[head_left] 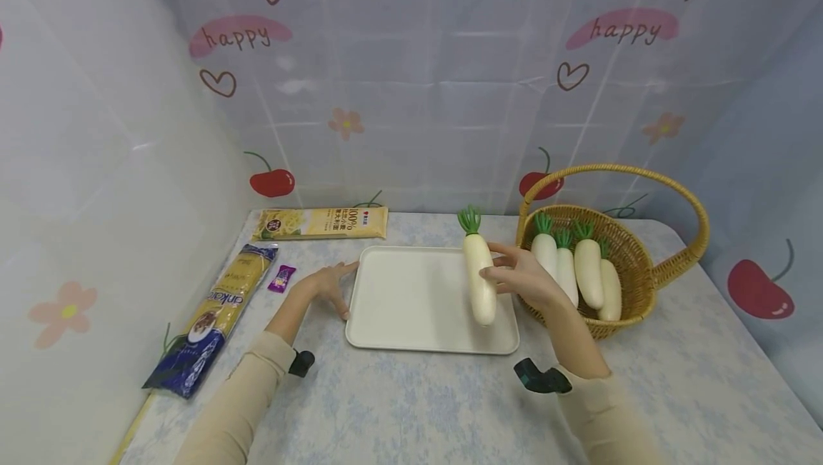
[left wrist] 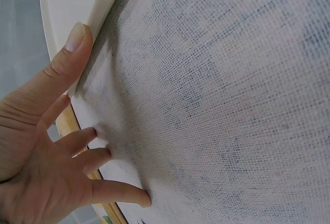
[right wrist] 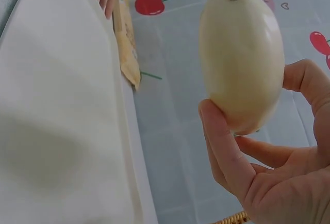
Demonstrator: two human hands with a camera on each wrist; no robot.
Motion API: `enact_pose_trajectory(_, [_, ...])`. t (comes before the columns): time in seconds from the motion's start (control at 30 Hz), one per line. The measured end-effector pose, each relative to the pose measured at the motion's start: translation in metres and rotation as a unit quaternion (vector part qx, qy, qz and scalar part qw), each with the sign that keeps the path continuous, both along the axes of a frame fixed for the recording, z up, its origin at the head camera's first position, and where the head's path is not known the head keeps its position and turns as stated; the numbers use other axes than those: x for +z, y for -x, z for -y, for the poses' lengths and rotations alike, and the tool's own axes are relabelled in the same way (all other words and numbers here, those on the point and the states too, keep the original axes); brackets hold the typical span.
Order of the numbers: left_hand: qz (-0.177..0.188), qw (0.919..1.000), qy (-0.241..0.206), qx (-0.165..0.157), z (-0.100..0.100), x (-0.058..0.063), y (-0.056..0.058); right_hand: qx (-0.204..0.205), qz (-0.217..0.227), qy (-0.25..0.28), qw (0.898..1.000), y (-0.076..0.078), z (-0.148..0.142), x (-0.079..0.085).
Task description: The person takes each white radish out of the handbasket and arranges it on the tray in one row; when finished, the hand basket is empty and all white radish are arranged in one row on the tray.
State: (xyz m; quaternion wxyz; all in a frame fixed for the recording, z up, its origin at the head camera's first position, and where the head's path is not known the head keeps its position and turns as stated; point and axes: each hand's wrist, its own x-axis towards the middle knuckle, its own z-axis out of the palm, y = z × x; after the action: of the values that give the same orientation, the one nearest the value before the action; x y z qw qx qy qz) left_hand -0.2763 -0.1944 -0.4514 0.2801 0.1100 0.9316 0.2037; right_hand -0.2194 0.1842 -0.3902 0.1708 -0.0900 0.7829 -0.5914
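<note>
Above the right part of a white rectangular tray (head_left: pixel 411 301), my right hand (head_left: pixel 524 279) pinches a white radish (head_left: pixel 479 281) with green leaf stubs between thumb and fingers. In the right wrist view, the radish (right wrist: pixel 242 59) shows end-on, and the tray surface (right wrist: pixel 56 79) lies below it with a shadow on it. At the tray's left edge rests my left hand (head_left: pixel 328 286), fingers spread. The left wrist view shows its thumb on the tray's rim (left wrist: pixel 98 7) and the other fingertips on or close to the cloth.
A wicker basket (head_left: pixel 643 301) with a tall handle holds several more white radishes (head_left: pixel 587 272) at the right. A yellow noodle packet (head_left: pixel 321 223) lies behind the tray. At the left lie a blue-and-yellow pasta bag (head_left: pixel 212 318) and a small purple packet (head_left: pixel 281 278).
</note>
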Motion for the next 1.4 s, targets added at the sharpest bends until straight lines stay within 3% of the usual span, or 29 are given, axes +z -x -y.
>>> enact_pose_trajectory(0.67, [0.001,1.0000,0.000,0.004,-0.001,0.001,0.001,-0.003,0.007,0.025,1.000,0.013,0.037,-0.009])
enact_pose_trajectory(1.4, [-0.003,1.0000,0.006,0.007,-0.001,0.002,-0.002,-0.017,0.026,0.063,0.998,0.017,0.083,-0.040])
